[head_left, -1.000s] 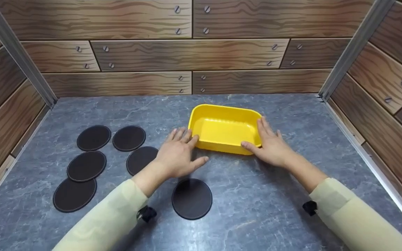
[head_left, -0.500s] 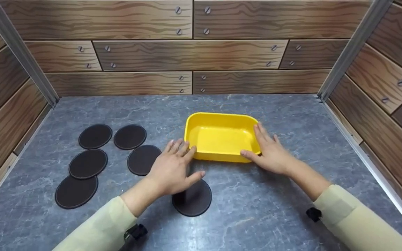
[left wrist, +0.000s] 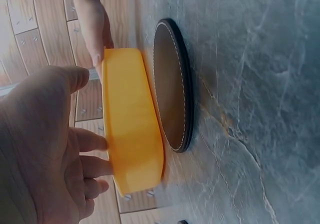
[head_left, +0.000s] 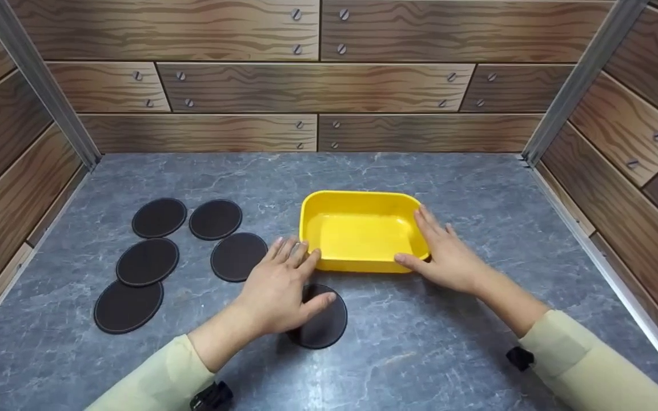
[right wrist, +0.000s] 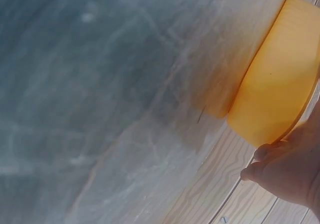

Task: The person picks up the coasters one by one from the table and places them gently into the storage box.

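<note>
A yellow rectangular plastic bin (head_left: 363,233), its inside bare, sits on the grey marbled tabletop between both hands. My left hand (head_left: 277,288) lies palm down with extended fingers touching the bin's near left corner. In the left wrist view its fingertips meet the yellow wall (left wrist: 132,124). At the opposite end, my right hand (head_left: 449,257) has straight fingers along the bin's right wall and its thumb at the near right corner. A round black coaster (head_left: 329,319) with stitched edging lies right in front of the bin, partly covered by the left hand in the head view.
Several more black coasters lie to the left, such as one behind the left hand (head_left: 237,257) and a lower-left coaster (head_left: 129,308) overlapped by another coaster (head_left: 147,262). Wood-patterned panels (head_left: 317,85) wall in the back and both sides.
The bin has slid toward the person and slightly left, turning a little straighter, with both hands moving along. The left hand now overlaps the near coaster in view.
</note>
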### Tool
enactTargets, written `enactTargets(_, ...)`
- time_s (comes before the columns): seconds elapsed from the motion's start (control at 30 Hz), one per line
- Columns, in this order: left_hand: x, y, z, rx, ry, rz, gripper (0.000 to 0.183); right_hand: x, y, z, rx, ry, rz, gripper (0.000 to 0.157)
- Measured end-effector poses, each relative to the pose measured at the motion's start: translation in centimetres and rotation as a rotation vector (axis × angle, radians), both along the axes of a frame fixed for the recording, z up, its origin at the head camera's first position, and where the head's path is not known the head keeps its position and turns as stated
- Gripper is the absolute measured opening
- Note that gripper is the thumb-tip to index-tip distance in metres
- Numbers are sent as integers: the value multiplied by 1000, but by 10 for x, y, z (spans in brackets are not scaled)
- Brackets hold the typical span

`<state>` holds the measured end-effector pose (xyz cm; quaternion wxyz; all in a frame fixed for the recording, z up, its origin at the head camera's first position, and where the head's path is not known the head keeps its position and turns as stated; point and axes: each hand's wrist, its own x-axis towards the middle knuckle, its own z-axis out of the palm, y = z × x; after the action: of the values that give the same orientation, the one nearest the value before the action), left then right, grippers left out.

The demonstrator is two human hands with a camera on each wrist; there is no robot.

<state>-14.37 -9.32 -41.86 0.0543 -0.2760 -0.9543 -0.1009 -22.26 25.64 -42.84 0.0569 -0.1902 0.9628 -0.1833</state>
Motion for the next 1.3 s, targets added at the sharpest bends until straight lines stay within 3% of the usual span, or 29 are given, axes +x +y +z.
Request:
enactTargets(0.53,4,-1,0,-17,8,-1,85,-18,7,5,-16,-49,26,120)
enactTargets(0.9,3,-2,1,9,-6,5,82,-19,9,-1,-17,-50,13,121)
enactTargets(1.1,-2,-7,2,65,-28,16,83,-19,8,-1,-14,-58,10,121)
enactTargets(1.3,-14,-27,14,146,25,72,85,-17,9,0,-11,-62,11,120)
